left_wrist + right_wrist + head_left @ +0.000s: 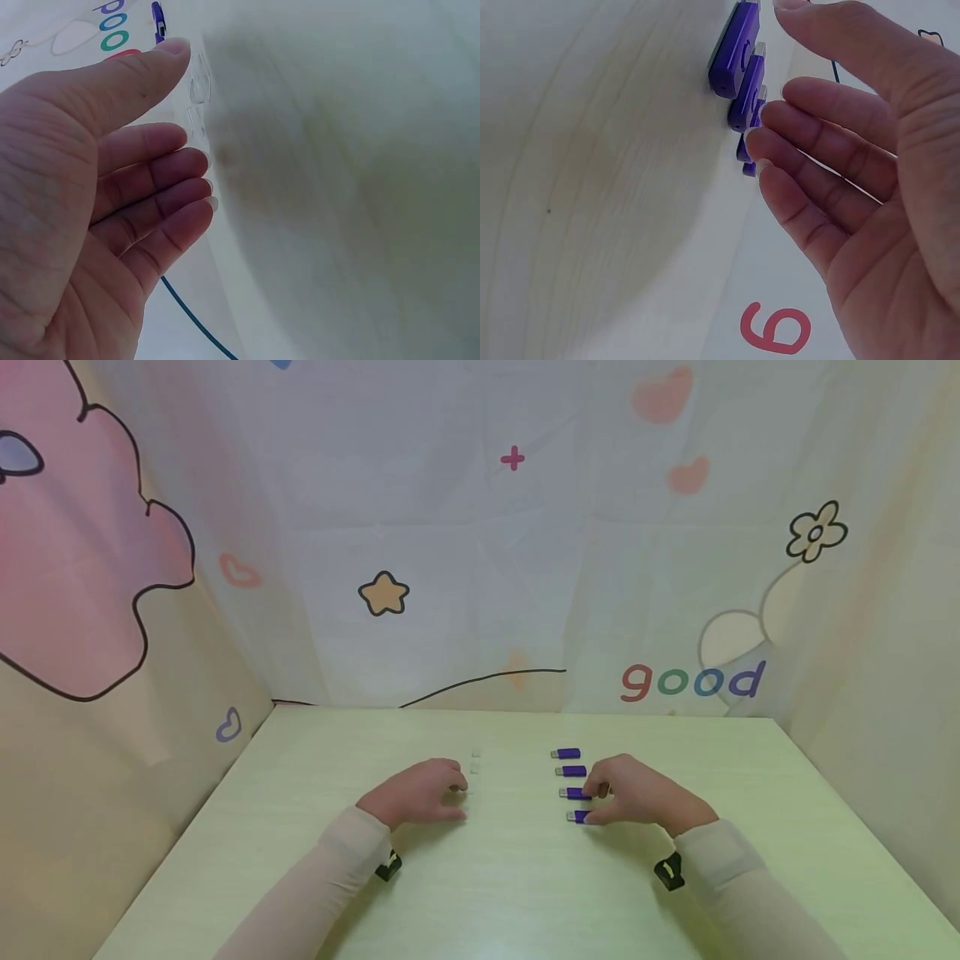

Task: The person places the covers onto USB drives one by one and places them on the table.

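Four purple USB sticks (567,753) are lying in a column along the inner side of the right hand (630,792), metal ends pointing toward the left hand (423,793). I'm seeing the two closest sticks sitting right at the right hand, outer ends partly covered by its index finger and thumb; the other two are lying farther out, past the knuckles.

Right hand: thumb is standing well apart from the lightly bent fingers, gap unclosed. Whether it's touching the sticks, I can't tell.

Left hand: same pose, thumb and fingers spreading apart. Small clear pieces (475,768) are lying in a line near its fingertips; I'm counting two for sure just beyond the index finger, the rest too faint to count. Can't tell if it's touching one.

Both hands are facing each other over a pale table (510,877), clear pieces and sticks sitting between them. A black wrist mount (388,866) is hanging below the left cuff. Beyond the hands, a printed backdrop (450,485) is hanging, "good" (698,682) showing past the right hand.
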A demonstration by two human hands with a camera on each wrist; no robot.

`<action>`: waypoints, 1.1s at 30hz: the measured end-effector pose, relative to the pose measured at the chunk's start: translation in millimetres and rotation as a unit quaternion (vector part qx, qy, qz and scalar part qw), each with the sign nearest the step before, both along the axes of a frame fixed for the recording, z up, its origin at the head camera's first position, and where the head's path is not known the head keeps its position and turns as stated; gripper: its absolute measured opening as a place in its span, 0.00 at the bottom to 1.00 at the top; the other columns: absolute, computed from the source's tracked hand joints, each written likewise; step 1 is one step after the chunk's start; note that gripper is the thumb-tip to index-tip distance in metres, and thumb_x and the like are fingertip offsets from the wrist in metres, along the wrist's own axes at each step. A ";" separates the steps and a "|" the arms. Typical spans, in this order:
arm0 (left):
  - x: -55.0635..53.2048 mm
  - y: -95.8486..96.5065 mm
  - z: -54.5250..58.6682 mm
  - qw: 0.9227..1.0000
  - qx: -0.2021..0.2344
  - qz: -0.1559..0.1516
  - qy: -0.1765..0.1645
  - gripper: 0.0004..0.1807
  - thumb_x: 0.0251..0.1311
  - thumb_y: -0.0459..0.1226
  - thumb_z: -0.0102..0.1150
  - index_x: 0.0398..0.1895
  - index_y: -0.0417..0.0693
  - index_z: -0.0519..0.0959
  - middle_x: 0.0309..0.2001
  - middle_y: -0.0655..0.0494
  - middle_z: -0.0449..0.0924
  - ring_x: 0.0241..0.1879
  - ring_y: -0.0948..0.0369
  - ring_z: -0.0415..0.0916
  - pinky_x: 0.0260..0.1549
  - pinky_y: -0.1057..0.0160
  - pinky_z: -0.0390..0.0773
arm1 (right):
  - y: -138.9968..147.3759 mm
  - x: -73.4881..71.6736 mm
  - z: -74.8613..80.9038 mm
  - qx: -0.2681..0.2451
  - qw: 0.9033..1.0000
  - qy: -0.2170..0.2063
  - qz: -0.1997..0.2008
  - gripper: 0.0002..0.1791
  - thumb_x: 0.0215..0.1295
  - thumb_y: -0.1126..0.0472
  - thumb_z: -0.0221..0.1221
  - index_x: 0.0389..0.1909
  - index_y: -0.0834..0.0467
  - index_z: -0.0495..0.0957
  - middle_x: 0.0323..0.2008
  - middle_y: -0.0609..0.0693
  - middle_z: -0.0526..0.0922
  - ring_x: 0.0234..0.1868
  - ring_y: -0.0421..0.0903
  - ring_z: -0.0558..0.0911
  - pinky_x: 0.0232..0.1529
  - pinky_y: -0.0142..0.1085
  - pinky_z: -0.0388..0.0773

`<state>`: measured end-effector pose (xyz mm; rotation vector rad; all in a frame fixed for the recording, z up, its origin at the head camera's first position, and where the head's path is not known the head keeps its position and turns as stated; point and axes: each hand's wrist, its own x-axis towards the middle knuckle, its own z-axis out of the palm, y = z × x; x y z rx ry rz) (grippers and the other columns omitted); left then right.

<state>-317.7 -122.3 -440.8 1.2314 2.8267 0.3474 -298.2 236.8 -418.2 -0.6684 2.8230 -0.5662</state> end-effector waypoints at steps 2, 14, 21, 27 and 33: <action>-0.1 1.4 -0.8 1.000 -0.003 -0.003 0.000 0.14 0.59 0.43 0.73 0.43 0.45 0.86 0.39 0.57 0.81 0.37 0.64 0.72 0.47 0.62 0.79 | -0.2 -0.2 -0.8 -0.001 1.000 0.003 0.007 0.13 0.52 0.53 0.78 0.38 0.51 0.88 0.35 0.42 0.84 0.39 0.45 0.79 0.46 0.39 0.81; 2.0 5.7 -3.5 1.000 -0.012 -0.013 0.005 0.09 0.59 0.42 0.73 0.36 0.47 0.85 0.35 0.59 0.79 0.34 0.66 0.70 0.44 0.64 0.78 | -7.8 0.5 -3.9 0.011 1.000 -0.014 0.015 0.08 0.53 0.56 0.78 0.32 0.48 0.88 0.30 0.40 0.81 0.34 0.41 0.77 0.41 0.33 0.79; 2.7 7.4 -3.2 1.000 -0.014 -0.008 -0.001 0.08 0.60 0.40 0.73 0.31 0.48 0.82 0.30 0.58 0.75 0.31 0.66 0.65 0.36 0.67 0.71 | -13.0 1.8 -7.4 0.021 0.999 -0.025 0.001 0.08 0.53 0.59 0.77 0.32 0.48 0.88 0.30 0.41 0.80 0.34 0.42 0.77 0.41 0.35 0.79; 3.8 7.6 -2.8 1.000 -0.019 -0.014 0.005 0.07 0.60 0.39 0.72 0.31 0.48 0.83 0.30 0.59 0.75 0.31 0.67 0.65 0.36 0.68 0.72 | -15.8 2.2 -8.4 0.028 0.999 -0.032 0.000 0.07 0.54 0.60 0.76 0.33 0.48 0.89 0.30 0.41 0.81 0.34 0.42 0.77 0.42 0.36 0.80; 5.7 8.3 0.0 1.000 -0.019 -0.016 0.009 0.04 0.60 0.37 0.71 0.32 0.47 0.84 0.30 0.59 0.77 0.30 0.67 0.67 0.35 0.69 0.73 | -17.7 0.8 -8.0 0.038 0.999 -0.037 -0.004 0.08 0.55 0.61 0.76 0.32 0.47 0.88 0.30 0.40 0.81 0.33 0.42 0.78 0.43 0.36 0.82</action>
